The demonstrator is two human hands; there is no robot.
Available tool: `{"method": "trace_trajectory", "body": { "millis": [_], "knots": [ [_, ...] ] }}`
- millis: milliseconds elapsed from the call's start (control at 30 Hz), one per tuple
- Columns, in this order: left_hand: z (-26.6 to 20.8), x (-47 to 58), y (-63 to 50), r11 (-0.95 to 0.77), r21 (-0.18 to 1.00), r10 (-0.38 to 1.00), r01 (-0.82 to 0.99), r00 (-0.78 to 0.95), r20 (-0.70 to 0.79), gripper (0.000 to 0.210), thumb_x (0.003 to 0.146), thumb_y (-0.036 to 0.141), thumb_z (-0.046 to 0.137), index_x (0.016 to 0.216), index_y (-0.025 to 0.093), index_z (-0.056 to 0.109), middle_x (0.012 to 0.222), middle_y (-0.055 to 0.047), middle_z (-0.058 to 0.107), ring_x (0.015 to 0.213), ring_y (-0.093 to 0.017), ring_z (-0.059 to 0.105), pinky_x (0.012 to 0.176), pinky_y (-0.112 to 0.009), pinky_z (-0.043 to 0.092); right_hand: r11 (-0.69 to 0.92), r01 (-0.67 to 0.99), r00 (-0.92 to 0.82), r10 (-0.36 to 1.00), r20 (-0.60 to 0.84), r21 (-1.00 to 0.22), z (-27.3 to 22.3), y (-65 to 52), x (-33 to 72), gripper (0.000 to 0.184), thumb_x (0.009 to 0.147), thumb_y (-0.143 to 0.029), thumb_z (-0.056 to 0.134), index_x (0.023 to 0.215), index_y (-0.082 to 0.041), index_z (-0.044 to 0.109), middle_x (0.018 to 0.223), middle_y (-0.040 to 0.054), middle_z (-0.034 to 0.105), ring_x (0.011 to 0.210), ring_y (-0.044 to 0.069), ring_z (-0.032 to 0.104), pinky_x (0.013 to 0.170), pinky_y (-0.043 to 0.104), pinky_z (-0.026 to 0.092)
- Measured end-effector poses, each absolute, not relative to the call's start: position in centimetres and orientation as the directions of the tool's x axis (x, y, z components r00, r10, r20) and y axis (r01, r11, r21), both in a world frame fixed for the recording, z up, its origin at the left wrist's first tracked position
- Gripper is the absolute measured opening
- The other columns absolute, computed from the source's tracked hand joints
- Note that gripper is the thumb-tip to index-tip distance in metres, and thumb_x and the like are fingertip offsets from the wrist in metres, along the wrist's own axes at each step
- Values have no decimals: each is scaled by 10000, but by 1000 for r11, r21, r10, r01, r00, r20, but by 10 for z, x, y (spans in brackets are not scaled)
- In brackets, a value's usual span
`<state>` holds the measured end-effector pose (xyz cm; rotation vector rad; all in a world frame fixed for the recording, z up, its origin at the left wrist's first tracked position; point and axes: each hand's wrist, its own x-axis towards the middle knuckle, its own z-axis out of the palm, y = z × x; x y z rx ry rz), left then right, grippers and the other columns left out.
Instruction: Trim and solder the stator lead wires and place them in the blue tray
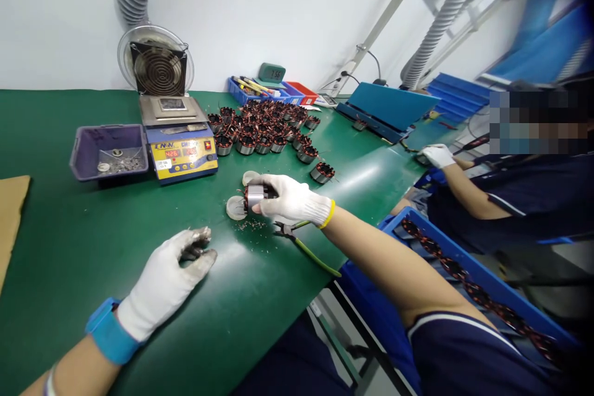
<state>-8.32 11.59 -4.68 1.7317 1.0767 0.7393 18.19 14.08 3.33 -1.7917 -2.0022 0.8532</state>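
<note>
In a white glove with a yellow cuff, my right hand (297,198) grips a motor stator (255,196), a steel ring with copper windings. The stator is tipped on its side above two small round translucent dishes, one of which, the nearer dish (236,208), shows beside it. My left hand (171,272), gloved in white with dirty fingertips, hovers over the green table with fingers curved and apart, holding nothing. Green-handled cutters (306,246) lie just below my right hand. Tiny wire clippings (254,229) are scattered near the dishes.
Many stators (263,127) crowd the back of the table. A soldering pot (182,151) with a fan stands beside a purple bin (109,176). At right are a blue crate (445,260) of stators and a co-worker's gloved hand (437,155).
</note>
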Motion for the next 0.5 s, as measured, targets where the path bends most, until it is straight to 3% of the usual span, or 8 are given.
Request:
{"method": "trace_trajectory", "body": {
  "millis": [133, 300, 367, 433, 500],
  "knots": [
    [-45, -82, 117, -230, 890, 899, 395, 437, 38, 414, 821, 483, 577, 1079, 167, 644, 1070, -100, 681, 963, -267, 638, 873, -398, 507, 27, 868, -133, 975, -180, -495, 34, 146, 177, 483, 686, -392, 702, 1133, -228, 617, 929, -10, 657, 788, 164, 595, 697, 244, 435],
    [-42, -81, 116, -274, 863, 896, 424, 438, 70, 405, 812, 472, 561, 1056, 164, 655, 1061, -102, 682, 947, -271, 640, 867, -404, 506, 46, 881, -150, 972, -184, -472, 41, 146, 175, 469, 707, -391, 686, 1137, -219, 609, 937, 8, 661, 800, 179, 600, 708, 264, 447],
    [-42, -81, 116, -274, 862, 896, 425, 439, 68, 408, 811, 468, 558, 1062, 160, 653, 1061, -102, 683, 953, -268, 639, 875, -399, 504, 81, 894, -146, 983, -115, -441, 46, 141, 173, 530, 701, -370, 686, 1195, -218, 574, 1008, 25, 647, 846, 190, 595, 732, 280, 453],
    [-41, -80, 116, -278, 859, 894, 430, 443, 68, 408, 811, 465, 555, 1062, 158, 653, 1064, -103, 683, 955, -267, 639, 880, -396, 503, 137, 937, -136, 990, 24, -321, 50, 135, 170, 582, 693, -365, 683, 1241, -233, 539, 1100, 46, 605, 905, 209, 576, 754, 304, 451],
    [-42, -80, 117, -287, 851, 893, 440, 444, 71, 419, 811, 477, 551, 1063, 158, 655, 1077, -106, 681, 973, -273, 634, 893, -405, 497, 197, 975, -180, 971, 156, -105, 53, 130, 165, 567, 717, -366, 654, 1256, -248, 523, 1161, 73, 550, 961, 242, 541, 756, 331, 441]
  ]
}}
